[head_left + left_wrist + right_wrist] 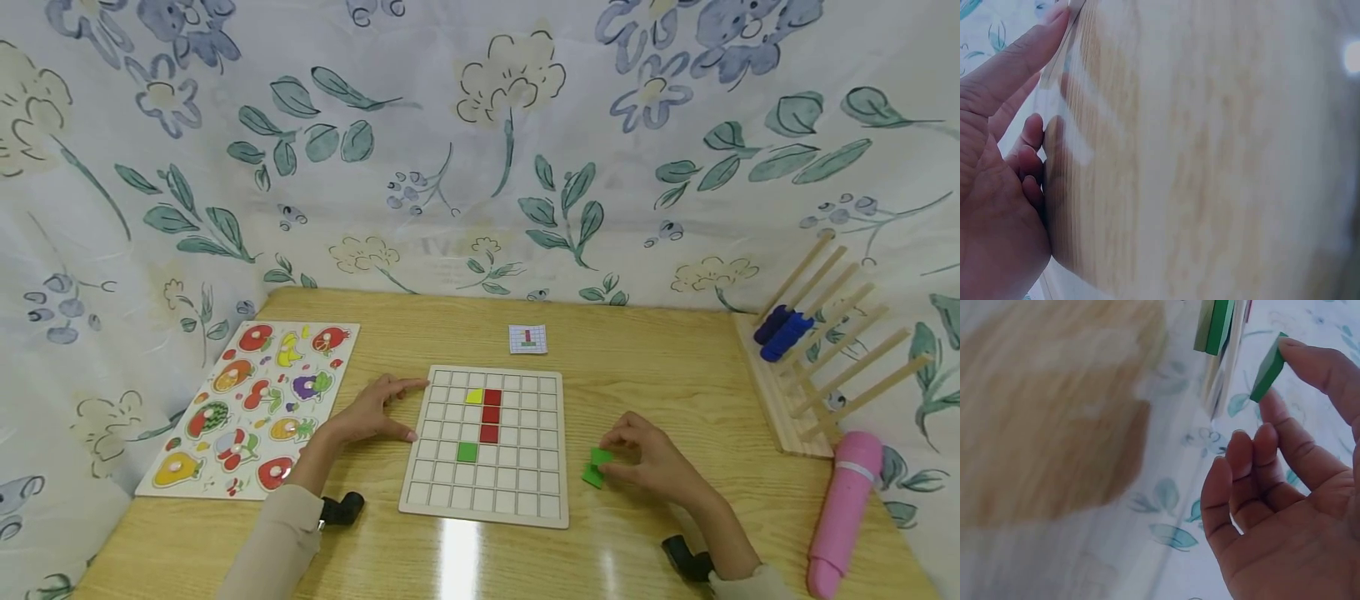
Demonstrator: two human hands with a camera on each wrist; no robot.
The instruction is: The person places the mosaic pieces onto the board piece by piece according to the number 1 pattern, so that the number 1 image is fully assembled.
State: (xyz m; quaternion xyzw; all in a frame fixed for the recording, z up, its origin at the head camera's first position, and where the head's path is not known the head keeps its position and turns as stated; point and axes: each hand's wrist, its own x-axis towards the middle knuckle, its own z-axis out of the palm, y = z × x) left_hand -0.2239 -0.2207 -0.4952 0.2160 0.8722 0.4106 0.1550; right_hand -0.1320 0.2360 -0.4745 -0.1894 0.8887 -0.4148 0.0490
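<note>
A white gridded board (527, 460) lies on the wooden table. Three red square tiles (491, 414) stand in a column on it, with a yellow rounded tile (476, 397) left of the top one. One green tile (467, 452) sits lower left of the column. My left hand (369, 414) rests at the board's left edge, thumb and index finger stretched out to touch it. Right of the board, my right hand (647, 454) pinches a green square tile (1269, 367) between thumb and index finger. Another green tile (592, 476) lies on the table just below it.
Behind the board lies a small pattern card (528, 340). A fruit puzzle board (258, 398) is on the left. At right stand a wooden peg rack (780, 400) with dark blue pieces and a pink cylindrical object (846, 512). A floral curtain (480, 167) backs the table.
</note>
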